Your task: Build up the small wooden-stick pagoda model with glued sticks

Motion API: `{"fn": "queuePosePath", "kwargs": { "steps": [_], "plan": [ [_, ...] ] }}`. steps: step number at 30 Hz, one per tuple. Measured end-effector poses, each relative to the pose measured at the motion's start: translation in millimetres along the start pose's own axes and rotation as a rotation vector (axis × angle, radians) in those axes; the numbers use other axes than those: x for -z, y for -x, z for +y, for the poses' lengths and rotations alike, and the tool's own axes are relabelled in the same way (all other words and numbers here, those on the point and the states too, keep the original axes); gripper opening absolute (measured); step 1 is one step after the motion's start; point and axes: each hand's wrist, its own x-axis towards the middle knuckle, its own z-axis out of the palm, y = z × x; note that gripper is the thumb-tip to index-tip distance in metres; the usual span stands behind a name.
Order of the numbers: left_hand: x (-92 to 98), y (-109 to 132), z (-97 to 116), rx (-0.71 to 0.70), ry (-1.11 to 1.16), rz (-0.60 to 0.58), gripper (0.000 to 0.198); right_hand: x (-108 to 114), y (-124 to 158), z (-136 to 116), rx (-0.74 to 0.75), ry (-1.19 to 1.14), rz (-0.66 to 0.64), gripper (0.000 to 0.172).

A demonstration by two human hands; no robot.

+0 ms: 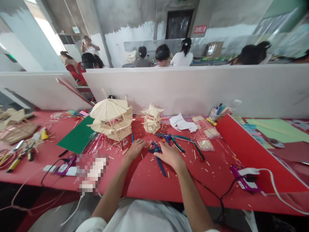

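My left hand (137, 149) rests low over the red table, fingers stretched forward among small wooden stick pieces. A blue stick-shaped thing (132, 138) lies just beyond it. My right hand (170, 156) is spread over a blue hand cutter (160, 166), its thumb across the tool and partly hiding it; I see no firm grip. Beyond those fingers lie a blue and orange tool (166, 138) and pliers with green handles (179, 146). A small wooden-stick pavilion model (152, 119) stands ahead of my hands, and a larger one (109, 116) stands to its left.
Bagged sticks (204, 132) and white tissue (182, 123) lie right of the small model. A red board (253, 154) leans at the right; a green sheet (76, 135) lies left. Purple power strips (245, 180) trail cables. A white partition (193, 91) runs behind; people sit beyond.
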Motion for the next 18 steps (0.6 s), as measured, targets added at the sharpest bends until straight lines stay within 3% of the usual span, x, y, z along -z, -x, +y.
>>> {"fn": "queuePosePath", "kwargs": {
  "steps": [3, 6, 11, 18],
  "plan": [
    [-0.9, -3, -7, -0.038, 0.121, -0.018, 0.023, -28, 2, -16, -0.110, 0.037, -0.054, 0.091],
    [-1.2, -15, -16, 0.025, 0.214, 0.067, 0.026, -39, -1, -23, -0.128, 0.061, -0.062, 0.093],
    [-6.5, -29, -20, 0.071, 0.342, 0.167, 0.027, -46, -5, -26, -0.106, 0.094, -0.004, 0.075],
    [-7.5, -19, -24, 0.199, 0.465, 0.345, 0.024, -52, -6, -29, -0.086, -0.010, 0.116, 0.044]
  ]
}}
